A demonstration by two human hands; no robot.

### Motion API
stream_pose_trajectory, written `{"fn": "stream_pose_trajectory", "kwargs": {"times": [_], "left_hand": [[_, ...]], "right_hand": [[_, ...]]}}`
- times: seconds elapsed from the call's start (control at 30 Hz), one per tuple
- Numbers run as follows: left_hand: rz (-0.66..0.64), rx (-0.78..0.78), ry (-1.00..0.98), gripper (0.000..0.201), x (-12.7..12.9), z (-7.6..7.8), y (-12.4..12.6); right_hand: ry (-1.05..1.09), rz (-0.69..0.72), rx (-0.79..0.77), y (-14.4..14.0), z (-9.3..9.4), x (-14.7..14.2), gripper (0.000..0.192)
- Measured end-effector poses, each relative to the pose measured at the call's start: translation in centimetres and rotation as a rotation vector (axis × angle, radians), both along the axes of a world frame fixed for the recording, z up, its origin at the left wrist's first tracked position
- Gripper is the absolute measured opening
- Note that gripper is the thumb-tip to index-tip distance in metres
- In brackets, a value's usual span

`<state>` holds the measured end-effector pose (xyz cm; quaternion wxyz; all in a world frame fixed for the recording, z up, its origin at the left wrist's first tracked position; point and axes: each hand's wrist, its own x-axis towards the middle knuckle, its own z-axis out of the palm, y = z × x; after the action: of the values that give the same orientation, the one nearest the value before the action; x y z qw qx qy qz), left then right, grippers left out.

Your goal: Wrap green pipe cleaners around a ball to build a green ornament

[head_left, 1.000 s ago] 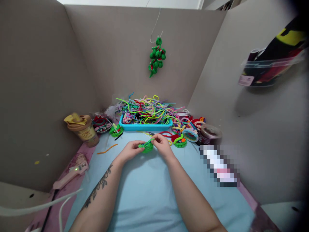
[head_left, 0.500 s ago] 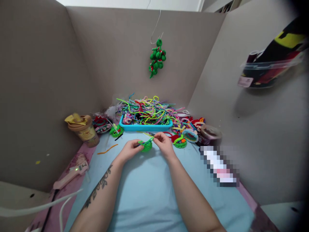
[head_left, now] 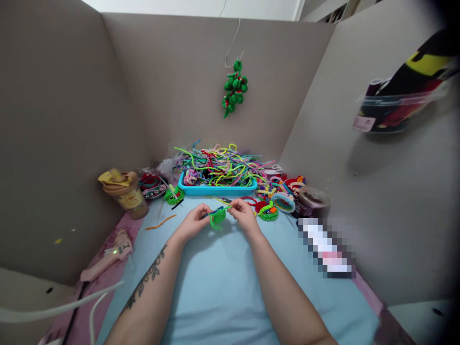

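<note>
left hand point(head_left: 192, 223) pinched on green coil point(head_left: 217, 218) from its 9 o'clock | right hand point(head_left: 245, 215) pinched on the coil's loose end at 3 | coil held just above blue mat point(head_left: 223, 287) | tray point(head_left: 217, 189) of pipe cleaners at 12 | cup point(head_left: 126, 193) at 9

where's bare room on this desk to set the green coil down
Bare: the blue mat between the forearms, and left of the left hand toward the orange pipe cleaner. Crowded: around the blue tray and finished pieces beyond the right hand.

blue tray point(head_left: 187, 189) | glue gun point(head_left: 107, 258) | lidded cup point(head_left: 126, 195)
</note>
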<state>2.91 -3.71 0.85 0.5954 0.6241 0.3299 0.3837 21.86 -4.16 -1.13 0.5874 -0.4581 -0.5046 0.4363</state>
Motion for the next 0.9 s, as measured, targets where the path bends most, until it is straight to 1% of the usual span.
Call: {"fn": "stream_pose_trajectory", "kwargs": {"times": [0.17,0.3,0.43,0.63,0.7,0.77,0.83,0.9], "left_hand": [[0.029,0.036,0.028,0.032,-0.1,-0.2,0.1],[-0.014,0.073,0.017,0.030,-0.1,-0.2,0.1],[-0.037,0.070,-0.019,0.028,-0.1,0.0,0.0],[-0.035,0.073,0.067,0.029,-0.4,-0.1,0.0],[-0.015,0.073,0.063,0.029,-0.4,-0.2,0.1],[0.009,0.079,0.044,0.028,-0.3,-0.4,0.3],[0.039,0.095,0.031,0.026,-0.3,-0.7,0.4],[0.095,0.122,0.029,0.024,-0.2,-0.9,0.7]], "right_hand": [[0.051,0.033,-0.015,-0.1,0.0,-0.3,0.019],[0.081,0.052,-0.020,-0.1,-0.1,-0.5,0.020],[0.101,0.069,-0.026,0.0,-0.4,-0.5,0.018],[0.112,0.102,-0.013,0.3,-0.7,-0.7,0.018],[0.097,0.079,0.000,0.3,-0.6,-0.6,0.018],[0.083,0.016,0.034,0.2,-0.3,-0.6,0.019],[0.052,-0.062,0.098,-0.1,0.0,-0.5,0.018],[-0.030,-0.081,0.171,-0.6,0.3,-0.6,0.020]]}}
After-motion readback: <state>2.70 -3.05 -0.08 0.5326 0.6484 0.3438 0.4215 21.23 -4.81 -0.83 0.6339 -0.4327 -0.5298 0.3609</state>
